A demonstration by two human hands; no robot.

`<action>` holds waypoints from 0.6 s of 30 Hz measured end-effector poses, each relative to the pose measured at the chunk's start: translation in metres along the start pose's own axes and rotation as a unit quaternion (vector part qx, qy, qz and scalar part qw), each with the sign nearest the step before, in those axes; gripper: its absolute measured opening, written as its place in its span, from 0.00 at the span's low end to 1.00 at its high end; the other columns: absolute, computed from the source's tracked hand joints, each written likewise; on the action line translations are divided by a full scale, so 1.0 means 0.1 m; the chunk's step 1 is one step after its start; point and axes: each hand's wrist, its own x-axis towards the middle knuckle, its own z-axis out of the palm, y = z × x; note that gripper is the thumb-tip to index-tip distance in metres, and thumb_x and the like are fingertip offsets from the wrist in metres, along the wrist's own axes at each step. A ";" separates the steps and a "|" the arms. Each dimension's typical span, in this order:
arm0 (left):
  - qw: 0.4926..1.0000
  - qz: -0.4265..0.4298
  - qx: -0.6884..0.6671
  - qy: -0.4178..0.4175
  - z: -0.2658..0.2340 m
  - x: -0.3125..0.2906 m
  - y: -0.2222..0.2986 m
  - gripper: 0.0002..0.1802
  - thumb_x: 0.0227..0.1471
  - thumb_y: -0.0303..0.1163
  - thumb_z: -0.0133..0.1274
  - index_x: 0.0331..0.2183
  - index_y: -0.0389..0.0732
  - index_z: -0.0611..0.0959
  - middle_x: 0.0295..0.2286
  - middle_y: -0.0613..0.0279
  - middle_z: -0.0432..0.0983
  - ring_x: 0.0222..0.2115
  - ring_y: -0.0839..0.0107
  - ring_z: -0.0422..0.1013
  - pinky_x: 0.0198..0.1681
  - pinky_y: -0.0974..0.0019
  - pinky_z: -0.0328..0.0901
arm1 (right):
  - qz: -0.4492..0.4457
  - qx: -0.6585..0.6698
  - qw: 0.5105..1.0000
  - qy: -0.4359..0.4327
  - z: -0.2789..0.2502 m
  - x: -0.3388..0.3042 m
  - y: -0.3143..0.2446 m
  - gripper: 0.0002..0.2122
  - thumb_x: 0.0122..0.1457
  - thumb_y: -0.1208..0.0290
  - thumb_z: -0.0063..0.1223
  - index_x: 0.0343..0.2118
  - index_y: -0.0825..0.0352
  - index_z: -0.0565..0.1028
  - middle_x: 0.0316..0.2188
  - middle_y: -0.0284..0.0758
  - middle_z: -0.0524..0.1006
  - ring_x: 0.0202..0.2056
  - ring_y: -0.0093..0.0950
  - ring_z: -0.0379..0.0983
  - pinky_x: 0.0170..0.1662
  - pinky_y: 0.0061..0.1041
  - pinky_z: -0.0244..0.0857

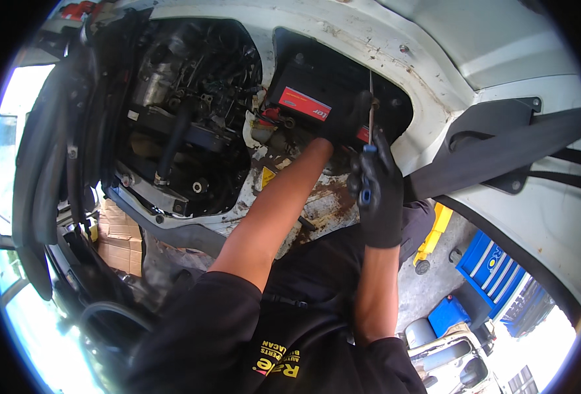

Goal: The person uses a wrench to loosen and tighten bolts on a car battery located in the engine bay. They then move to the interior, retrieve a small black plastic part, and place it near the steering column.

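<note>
Reading the clock from mid-view. Reaching up from below with both forearms, bare under short black sleeves. Slanting the left forearm toward 1 o'clock, with the black-gloved left hand (347, 118) deep in against the battery (316, 82). Cannot tell how far open or whether gripping anything: dark glove against dark casing. Holding the right forearm nearly upright, with the black-gloved right hand (383, 190) near 3 o'clock, fingers curled closed round the blue handle of a screwdriver (370, 148). Aiming its shaft to 12 o'clock from that hand, just to the right of the left hand. Cannot tell whether touching anything at the tip.

Found the battery, with a red label (303, 104), at 12 o'clock in a recess of the white body panel: toward 10 o'clock from the left hand, toward 11 from the right. Noted also: engine (198, 111) at 10 o'clock in its own opening; dark strap (487, 161) between 2 and 3; blue tool chest (480, 270) near 4; cardboard (120, 243) between 8 and 9.
</note>
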 end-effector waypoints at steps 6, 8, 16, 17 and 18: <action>1.000 -0.005 0.009 -0.019 0.04 0.06 0.01 0.22 0.70 0.41 0.45 0.54 0.35 0.78 0.46 0.48 0.79 0.48 0.64 0.74 0.51 0.63 0.67 | 0.025 -0.020 0.999 0.036 0.06 -0.32 -0.09 0.26 0.67 0.72 0.49 0.68 0.64 0.62 0.28 0.29 0.71 0.21 0.15 0.65 0.22 0.16 0.59; 0.905 0.303 0.255 0.153 -0.04 0.14 -0.44 0.21 0.69 0.44 0.44 0.47 0.37 0.81 0.38 0.48 0.80 0.41 0.59 0.76 0.45 0.59 0.67 | -0.051 -0.093 0.994 -0.005 0.07 -0.04 0.00 0.26 0.67 0.72 0.49 0.68 0.65 0.62 0.26 0.29 0.71 0.20 0.16 0.66 0.22 0.17 0.59; 0.995 0.075 -0.037 0.059 0.05 -0.01 -0.02 0.24 0.69 0.48 0.43 0.44 0.37 0.82 0.34 0.47 0.80 0.38 0.60 0.76 0.44 0.57 0.67 | 0.035 -0.017 0.999 0.038 0.14 -0.29 -0.11 0.26 0.66 0.73 0.50 0.67 0.66 0.62 0.26 0.30 0.71 0.19 0.17 0.66 0.21 0.18 0.59; 0.992 0.103 -0.024 0.075 0.05 -0.01 -0.01 0.25 0.69 0.49 0.43 0.44 0.36 0.82 0.34 0.48 0.80 0.39 0.62 0.76 0.45 0.58 0.67 | 0.031 -0.012 0.999 0.037 0.13 -0.32 -0.08 0.26 0.66 0.73 0.50 0.67 0.67 0.62 0.26 0.30 0.71 0.19 0.17 0.66 0.21 0.18 0.59; 0.988 0.129 -0.014 0.089 0.08 -0.03 0.01 0.26 0.69 0.49 0.42 0.45 0.36 0.82 0.34 0.50 0.80 0.39 0.64 0.75 0.45 0.58 0.67 | 0.028 -0.008 0.999 0.041 0.11 -0.35 -0.08 0.26 0.67 0.73 0.50 0.67 0.67 0.62 0.25 0.30 0.71 0.19 0.17 0.66 0.21 0.18 0.59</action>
